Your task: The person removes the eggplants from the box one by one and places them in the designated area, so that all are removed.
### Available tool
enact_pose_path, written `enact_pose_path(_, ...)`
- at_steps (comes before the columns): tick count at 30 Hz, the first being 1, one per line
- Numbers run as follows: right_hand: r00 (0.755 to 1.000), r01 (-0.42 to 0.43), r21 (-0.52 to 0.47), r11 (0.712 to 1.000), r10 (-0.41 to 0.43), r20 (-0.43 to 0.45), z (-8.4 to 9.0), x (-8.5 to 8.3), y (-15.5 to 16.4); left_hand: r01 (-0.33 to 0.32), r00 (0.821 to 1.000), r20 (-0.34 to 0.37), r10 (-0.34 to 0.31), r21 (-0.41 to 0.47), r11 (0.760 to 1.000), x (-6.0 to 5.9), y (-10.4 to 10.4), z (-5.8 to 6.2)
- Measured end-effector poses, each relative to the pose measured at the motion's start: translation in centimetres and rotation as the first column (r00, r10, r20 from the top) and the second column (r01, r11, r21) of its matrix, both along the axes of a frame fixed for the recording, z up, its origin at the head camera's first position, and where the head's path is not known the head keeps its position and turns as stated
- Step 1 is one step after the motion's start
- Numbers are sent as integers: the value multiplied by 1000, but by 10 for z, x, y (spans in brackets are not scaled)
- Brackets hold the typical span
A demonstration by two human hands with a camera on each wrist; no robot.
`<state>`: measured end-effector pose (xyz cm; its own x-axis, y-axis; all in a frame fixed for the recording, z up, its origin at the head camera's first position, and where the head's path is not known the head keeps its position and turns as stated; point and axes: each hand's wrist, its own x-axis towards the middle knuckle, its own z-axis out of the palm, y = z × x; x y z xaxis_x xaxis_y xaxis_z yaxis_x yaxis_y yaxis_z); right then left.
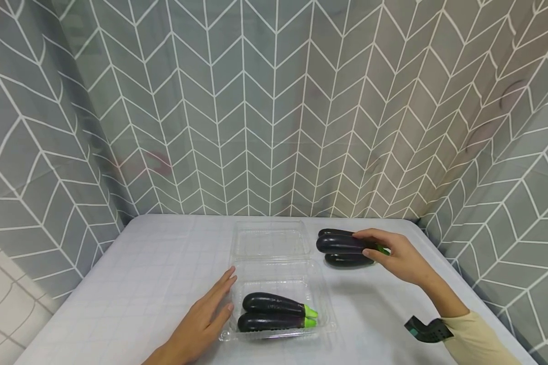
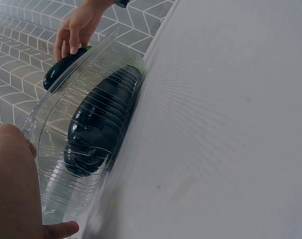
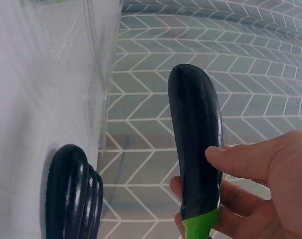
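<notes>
My right hand [image 1: 395,256] pinches a dark purple eggplant [image 3: 193,114] near its green stem end, thumb on one side and fingers on the other. In the right wrist view it is raised off the table, its rounded end pointing away from the hand. More eggplants [image 1: 347,260] lie beneath and beside it on the table. Two eggplants [image 1: 274,304] lie side by side in the near half of a clear plastic clamshell container [image 1: 297,285], green stems to the right. My left hand [image 1: 203,319] rests with fingers extended along the container's left side.
The container's clear lid [image 1: 269,241] lies folded back, flat toward the far edge. A white cloth covers the table [image 1: 164,263]. Grey chevron-patterned curtains [image 1: 274,111] hang behind and on both sides. A dark band [image 1: 428,329] sits at the right wrist.
</notes>
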<state>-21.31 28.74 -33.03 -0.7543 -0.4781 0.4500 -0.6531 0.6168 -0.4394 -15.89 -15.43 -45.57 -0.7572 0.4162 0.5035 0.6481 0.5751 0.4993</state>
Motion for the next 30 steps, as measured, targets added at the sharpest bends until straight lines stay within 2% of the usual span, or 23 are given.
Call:
enact_pose_path(7,1000,19,-1,1000,-19,19,-9,-7,9,1,999,-43,0,12,1000,1,1,0)
enact_pose_path(13,998,40,-5,999,-40,40,-14,-7,13,-6,1000,-16,6,-1,1000,1,1,1)
enact_pose_path(30,994,90,-10,996,-89,62,-36,-13,25,2,1000,-10,-2,11,1000,3,2,3)
